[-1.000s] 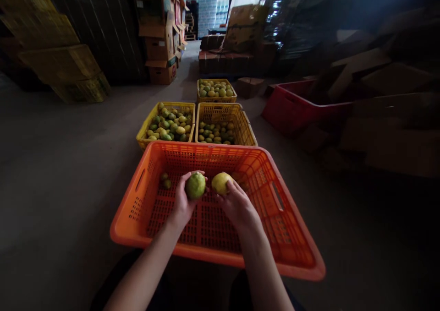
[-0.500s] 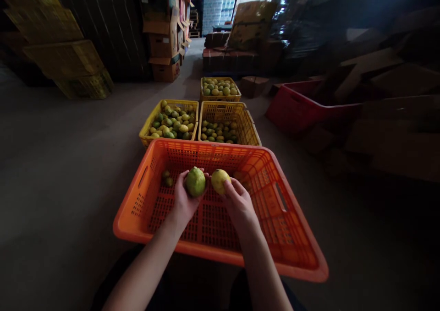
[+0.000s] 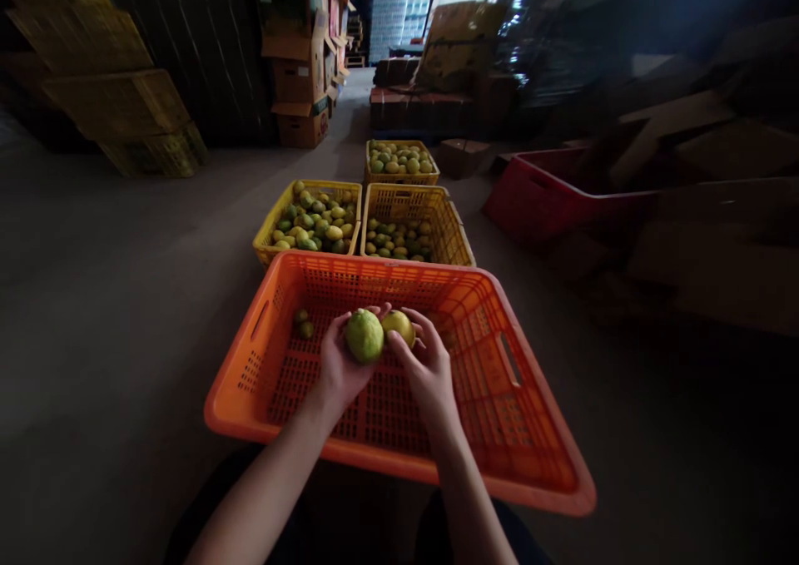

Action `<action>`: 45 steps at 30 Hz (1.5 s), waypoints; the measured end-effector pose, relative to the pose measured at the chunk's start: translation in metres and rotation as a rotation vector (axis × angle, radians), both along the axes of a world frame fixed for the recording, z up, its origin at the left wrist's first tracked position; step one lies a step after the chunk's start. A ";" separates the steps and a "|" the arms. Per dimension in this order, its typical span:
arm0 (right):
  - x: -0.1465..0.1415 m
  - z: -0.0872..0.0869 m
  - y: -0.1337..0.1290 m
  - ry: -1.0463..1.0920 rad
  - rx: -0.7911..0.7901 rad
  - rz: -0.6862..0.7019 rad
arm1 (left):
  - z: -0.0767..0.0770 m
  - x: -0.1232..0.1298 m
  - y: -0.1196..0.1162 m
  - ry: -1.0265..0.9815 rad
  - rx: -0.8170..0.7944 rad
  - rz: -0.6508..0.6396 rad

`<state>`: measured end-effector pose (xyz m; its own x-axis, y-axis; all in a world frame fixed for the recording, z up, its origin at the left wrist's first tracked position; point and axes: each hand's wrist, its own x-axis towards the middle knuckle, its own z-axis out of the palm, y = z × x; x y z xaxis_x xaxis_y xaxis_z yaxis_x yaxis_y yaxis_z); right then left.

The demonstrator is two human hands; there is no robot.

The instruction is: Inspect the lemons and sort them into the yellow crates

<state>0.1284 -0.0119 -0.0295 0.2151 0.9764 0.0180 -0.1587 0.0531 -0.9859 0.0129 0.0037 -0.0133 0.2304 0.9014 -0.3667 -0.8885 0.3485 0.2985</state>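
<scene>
My left hand (image 3: 342, 367) cradles a green lemon (image 3: 364, 336) on its palm, fingers curled beneath it. Close beside it, my right hand (image 3: 430, 364) grips a yellow lemon (image 3: 398, 327) between thumb and fingers. The two fruits are next to each other, and I cannot tell whether they touch. Both hands are over the orange plastic crate (image 3: 280, 432). On the crate's floor at the left lie a few small dark greenish fruits (image 3: 304, 327). More fruit at the right is partly hidden behind my right hand.
Beyond the orange crate stand three yellow crates of lemons: left (image 3: 265, 232), right (image 3: 459, 232) and farther back (image 3: 403, 180). A red crate (image 3: 524, 195) sits to the right among cardboard. Stacked cartons (image 3: 300, 82) and yellow crates (image 3: 125, 107) rise at the left.
My right hand has brought the yellow lemon left, nearer the green one, and its fingers now wrap over it more. The green lemon has shifted slightly right and turned in my left hand.
</scene>
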 end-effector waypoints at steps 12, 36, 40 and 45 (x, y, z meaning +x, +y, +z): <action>-0.016 -0.018 -0.003 -0.452 0.165 0.000 | -0.007 0.006 -0.005 0.050 0.063 -0.075; 0.030 -0.015 0.017 -0.356 0.048 -0.391 | -0.022 -0.021 0.030 0.779 0.281 0.184; 0.023 -0.024 0.029 -0.336 0.011 -0.333 | -0.030 -0.030 0.042 0.898 0.243 0.360; 0.009 -0.026 0.034 -0.287 0.069 -0.273 | -0.029 -0.027 0.038 0.938 0.286 0.337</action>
